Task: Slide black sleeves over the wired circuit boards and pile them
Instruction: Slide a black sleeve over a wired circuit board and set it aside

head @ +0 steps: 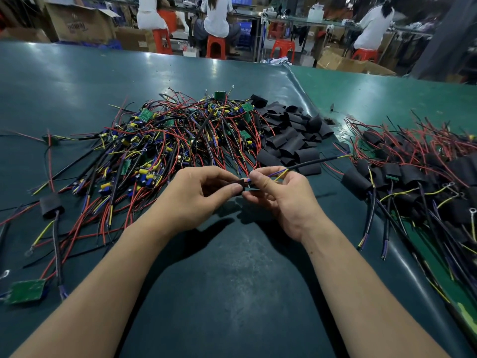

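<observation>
Forearms framed my view; above the dark mat (232, 280) the left hand (196, 195) pinched a black sleeve (238, 186), and the right hand (281, 195) pinched the wires of a board, itself hidden by fingers, feeding it in. Judged this unit mid-sleeving. Spare sleeves (291, 133) lay just beyond. Finished pile (413, 177) sat right. Unsleeved heap (167, 140) was larger, so most work remained. 1 sleeved stray (51, 204) lay left.

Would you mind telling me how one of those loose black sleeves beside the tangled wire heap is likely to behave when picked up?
The loose black sleeves lie flattened and creased in a heap, so one probably feels thin, floppy and light. Being flattened, it seems unlikely to roll. Its mouth may need squeezing open, much as the left hand and right hand pinch one now.
</observation>
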A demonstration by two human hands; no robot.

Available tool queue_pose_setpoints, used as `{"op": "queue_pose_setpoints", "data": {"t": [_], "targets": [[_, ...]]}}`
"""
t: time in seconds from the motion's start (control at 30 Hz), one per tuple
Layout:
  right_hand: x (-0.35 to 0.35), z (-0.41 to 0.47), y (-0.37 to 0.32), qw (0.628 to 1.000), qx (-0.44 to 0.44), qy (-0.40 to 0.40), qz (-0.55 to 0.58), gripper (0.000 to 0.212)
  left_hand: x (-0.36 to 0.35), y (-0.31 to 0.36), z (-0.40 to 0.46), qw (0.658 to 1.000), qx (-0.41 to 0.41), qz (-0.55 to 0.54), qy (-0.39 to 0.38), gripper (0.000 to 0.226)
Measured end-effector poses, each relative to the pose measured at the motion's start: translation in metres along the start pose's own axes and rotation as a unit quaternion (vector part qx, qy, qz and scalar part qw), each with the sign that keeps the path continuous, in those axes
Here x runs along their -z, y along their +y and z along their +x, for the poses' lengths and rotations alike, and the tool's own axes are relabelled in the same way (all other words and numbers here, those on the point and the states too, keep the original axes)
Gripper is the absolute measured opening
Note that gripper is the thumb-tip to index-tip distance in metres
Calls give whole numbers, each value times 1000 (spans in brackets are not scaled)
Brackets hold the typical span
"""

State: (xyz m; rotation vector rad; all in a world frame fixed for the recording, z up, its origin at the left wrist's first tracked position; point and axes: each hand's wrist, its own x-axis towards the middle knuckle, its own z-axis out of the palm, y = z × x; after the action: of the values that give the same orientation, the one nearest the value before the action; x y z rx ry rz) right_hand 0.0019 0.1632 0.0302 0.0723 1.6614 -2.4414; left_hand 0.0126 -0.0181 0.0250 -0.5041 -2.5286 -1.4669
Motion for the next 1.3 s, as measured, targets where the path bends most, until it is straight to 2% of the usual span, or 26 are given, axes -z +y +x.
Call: {"op": "queue_pose_setpoints", "data": {"t": [0.07,0.17,0.23,0.37,0.43,0.57,0.7,0.83,1.0,1.13,1.3], "targets": [[1,1,-1,1000,9,8,13,8,-2,3,1,998,31,-63,-4,11],[2,2,-2,999,37,2,39,7,-2,7,2,974,109,-199,-16,14],[3,2,-3,998,47,-17,45,8,-2,8,2,960,137,-243,-22,14],[7,1,-4,996,38,-61,45,16,2,9,3,911,174,-373,-10,18],[8,2,-4,997,48,-61,28,21,4,7,3,921,163,-354,-9,15],[7,2,-3,996,73,-56,4,23,1,5,2,957,118,-264,-2,28],[6,2,-3,996,78,-47,4,22,0,6,2,975,82,-207,-6,37],[6,3,-1,995,79,-53,-7,22,-4,5,1,994,34,-102,18,31],[8,3,0,991,107,-62,-42,21,-3,5,3,992,17,-115,40,37],[7,3,0,991,117,-45,-40,19,-4,6,2,994,9,-105,14,37],[10,3,-2,993,101,-39,-45,18,-5,2,2,995,12,-100,15,31]]}}
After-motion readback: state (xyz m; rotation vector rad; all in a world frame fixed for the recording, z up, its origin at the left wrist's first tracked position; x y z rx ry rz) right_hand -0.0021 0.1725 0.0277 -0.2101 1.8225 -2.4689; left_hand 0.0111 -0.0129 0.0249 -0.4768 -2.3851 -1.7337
